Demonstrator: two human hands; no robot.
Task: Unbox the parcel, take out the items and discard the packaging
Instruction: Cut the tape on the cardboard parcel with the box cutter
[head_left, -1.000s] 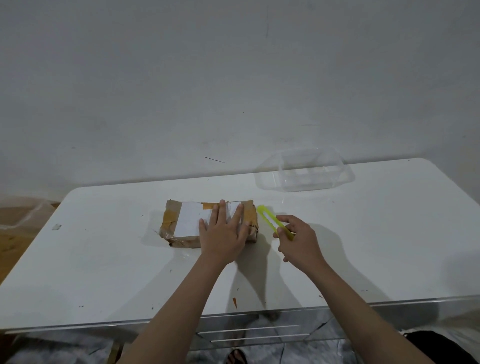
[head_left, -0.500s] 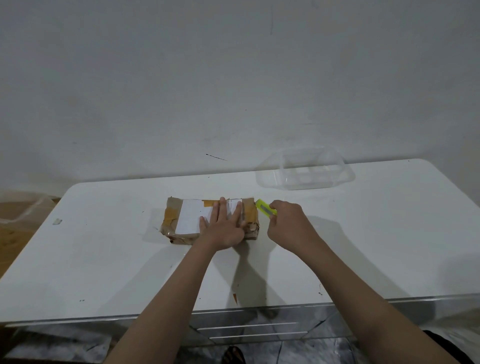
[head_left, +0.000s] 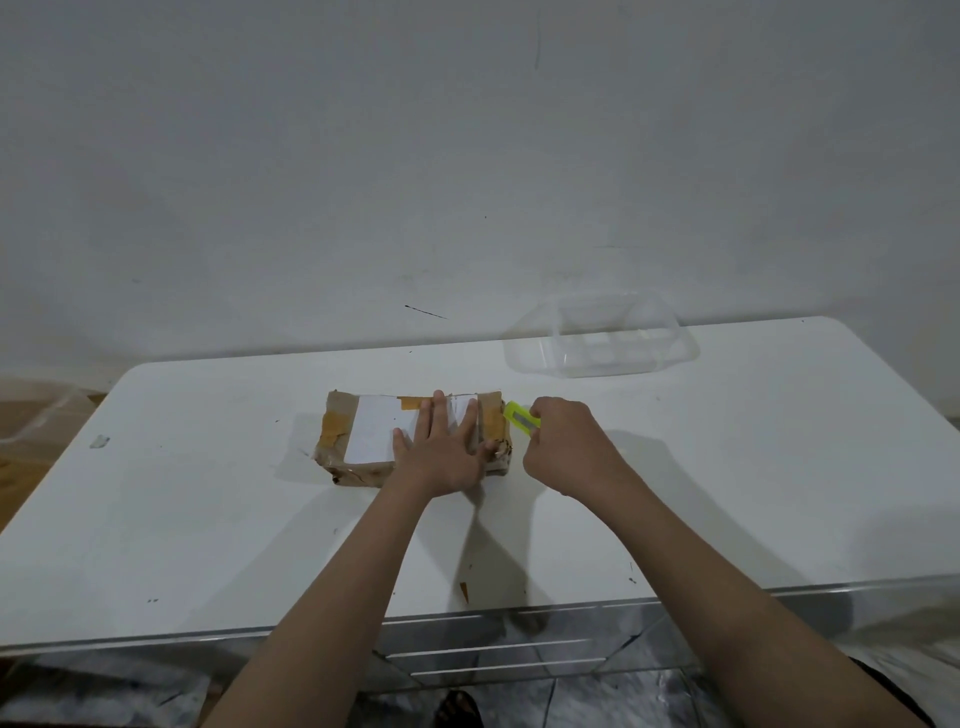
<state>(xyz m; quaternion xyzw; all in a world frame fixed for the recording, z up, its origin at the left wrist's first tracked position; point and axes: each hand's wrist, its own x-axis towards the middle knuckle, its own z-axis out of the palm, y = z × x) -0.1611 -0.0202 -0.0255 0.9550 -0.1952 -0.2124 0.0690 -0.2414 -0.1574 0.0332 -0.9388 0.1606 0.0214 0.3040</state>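
Parcel (head_left: 413, 436) first: it lies flat near the middle of the white table (head_left: 208, 519), a brown box wrapped in tape with a white label (head_left: 376, 434) on top, and it is not yet opened. My left hand (head_left: 441, 457) lies on its right half with fingers straight and spread, pressing it down. My right hand (head_left: 563, 447) is curled around a yellow-green cutter (head_left: 521, 418), whose tip sits at the far right corner of the box, touching or nearly touching the tape there; I cannot tell whether the blade has bitten in. A clear plastic container (head_left: 602, 335) stands at the far right of the table, well apart from the box.

I judge this to be the start of slitting the tape along the right end. The risks as I see them:

1. My left fingertips lie just beside the cutter's line. If the blade slips off the glossy tape toward the left, it could nick them.
2. Pushing the blade too deep could score whatever is inside.
3. If my left palm eases off, the light box may skid left under the cut and the slit would wander.
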